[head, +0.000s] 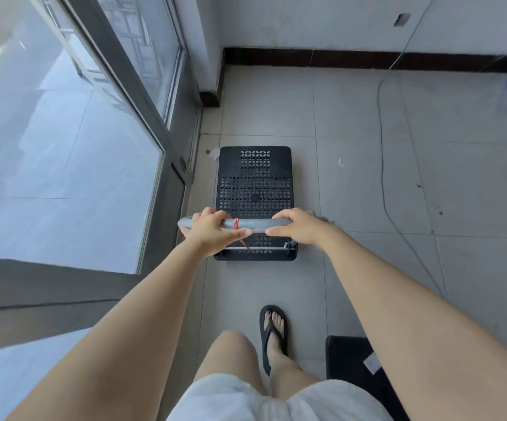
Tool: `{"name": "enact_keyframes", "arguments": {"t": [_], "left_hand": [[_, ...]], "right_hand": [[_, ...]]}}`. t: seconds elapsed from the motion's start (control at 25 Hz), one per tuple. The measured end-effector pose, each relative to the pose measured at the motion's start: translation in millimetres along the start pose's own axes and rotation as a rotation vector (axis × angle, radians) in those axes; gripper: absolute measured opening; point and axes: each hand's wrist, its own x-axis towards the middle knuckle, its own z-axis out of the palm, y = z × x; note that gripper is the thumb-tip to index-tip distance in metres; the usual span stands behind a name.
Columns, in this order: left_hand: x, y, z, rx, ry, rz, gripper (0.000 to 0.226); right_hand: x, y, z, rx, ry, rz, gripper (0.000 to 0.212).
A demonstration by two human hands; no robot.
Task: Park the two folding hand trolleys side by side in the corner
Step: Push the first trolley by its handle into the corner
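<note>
Fingers of the left hand [212,229] and the right hand [296,227] wrap tight around the grey handle [255,225] of a folding trolley [255,189], thumbs underneath; a red band [236,223] circles the bar between the two grips. The trolley's black perforated deck lies flat and bare on the tiled floor [367,183], just beside the glass door [63,147] on the left, short of the far corner [220,71]. A second black trolley [349,357] shows partly at the near right, beside a sandalled foot [273,335].
</note>
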Motion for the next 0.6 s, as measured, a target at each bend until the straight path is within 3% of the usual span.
{"name": "enact_keyframes", "arguments": {"t": [0.6], "left_hand": [[283.6, 40.8, -176.1, 0.02, 0.007, 0.023, 0.062]], "right_hand": [[234.6, -136.4, -175.9, 0.042, 0.088, 0.017, 0.051]]}}
